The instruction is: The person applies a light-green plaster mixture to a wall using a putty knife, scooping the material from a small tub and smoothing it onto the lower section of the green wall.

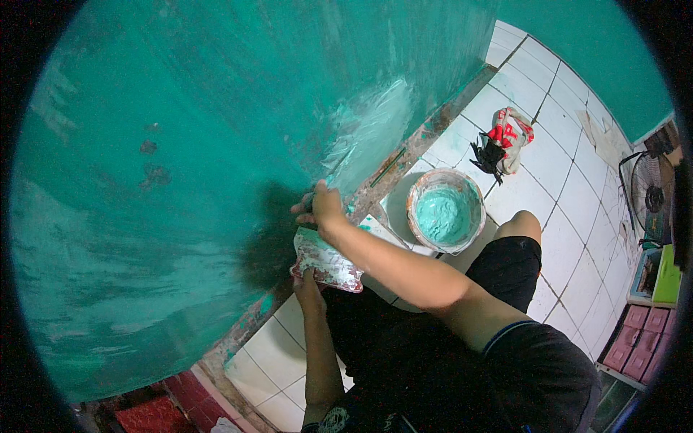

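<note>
My right hand (326,209) is closed at the green wall (180,94), its fingers curled round what looks like a scraper. Only a thin edge of that tool shows, running up from the fingers against the wall; the handle is hidden. Pale green putty (375,119) lies in a streaky wet patch just above this hand. Below it, my left hand (309,290) grips a flat, putty-smeared board (328,263) by its lower side, close to the wall. To the right of my hands stands a round bucket (471,238) with a crusted rim, holding light green putty (442,216).
White floor tiles (534,169) run along the wall's rough bottom edge. Beyond the bucket lie a crumpled red-and-white bag (516,141) and a black cloth-like bundle (489,159). A fan (650,187) and pink drawers (635,339) stand far right. My bent knee (523,225) is beside the bucket.
</note>
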The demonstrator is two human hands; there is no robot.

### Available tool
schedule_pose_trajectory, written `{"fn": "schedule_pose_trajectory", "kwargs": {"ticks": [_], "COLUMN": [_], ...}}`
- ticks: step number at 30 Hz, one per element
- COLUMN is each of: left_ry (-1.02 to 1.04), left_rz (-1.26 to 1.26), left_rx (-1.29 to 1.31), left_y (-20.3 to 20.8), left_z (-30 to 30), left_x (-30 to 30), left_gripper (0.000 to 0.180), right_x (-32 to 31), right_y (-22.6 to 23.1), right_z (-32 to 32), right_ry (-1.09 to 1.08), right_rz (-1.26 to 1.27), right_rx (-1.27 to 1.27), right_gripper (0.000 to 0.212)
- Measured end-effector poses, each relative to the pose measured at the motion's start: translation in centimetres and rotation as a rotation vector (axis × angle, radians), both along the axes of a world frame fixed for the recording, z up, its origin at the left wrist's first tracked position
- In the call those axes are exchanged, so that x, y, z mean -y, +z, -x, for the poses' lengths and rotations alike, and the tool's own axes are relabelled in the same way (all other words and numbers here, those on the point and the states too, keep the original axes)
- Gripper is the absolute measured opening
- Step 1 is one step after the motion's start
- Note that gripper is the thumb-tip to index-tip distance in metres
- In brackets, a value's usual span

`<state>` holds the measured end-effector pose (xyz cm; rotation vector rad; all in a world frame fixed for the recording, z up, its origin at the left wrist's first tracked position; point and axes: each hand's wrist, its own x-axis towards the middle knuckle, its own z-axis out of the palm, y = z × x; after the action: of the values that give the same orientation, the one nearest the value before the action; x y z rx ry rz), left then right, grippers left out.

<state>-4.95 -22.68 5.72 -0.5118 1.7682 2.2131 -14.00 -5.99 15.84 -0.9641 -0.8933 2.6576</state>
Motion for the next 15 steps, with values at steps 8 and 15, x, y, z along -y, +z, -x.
{"fn": "schedule_pose_trajectory", "kwargs": {"ticks": [8,15], "left_ry": [0.004,0.029], "left_rz": [-0.014,-0.009], "left_rx": [-0.048,0.02], "left_y": [-0.6,-0.2], "left_z": [-0.2,-0.4], "left_x": [1.0,0.4], "left_gripper": [0.037,0.034], "right_x": [2.8,1.9], "right_y": [0.9,-2.7], "right_z": [0.8,0.8], "right_ry": [0.151,0.065], "right_rz": [-0.017,0.172], "right_rx": [-0.048,-0.001], "right_gripper": [0.036,0.035]}}
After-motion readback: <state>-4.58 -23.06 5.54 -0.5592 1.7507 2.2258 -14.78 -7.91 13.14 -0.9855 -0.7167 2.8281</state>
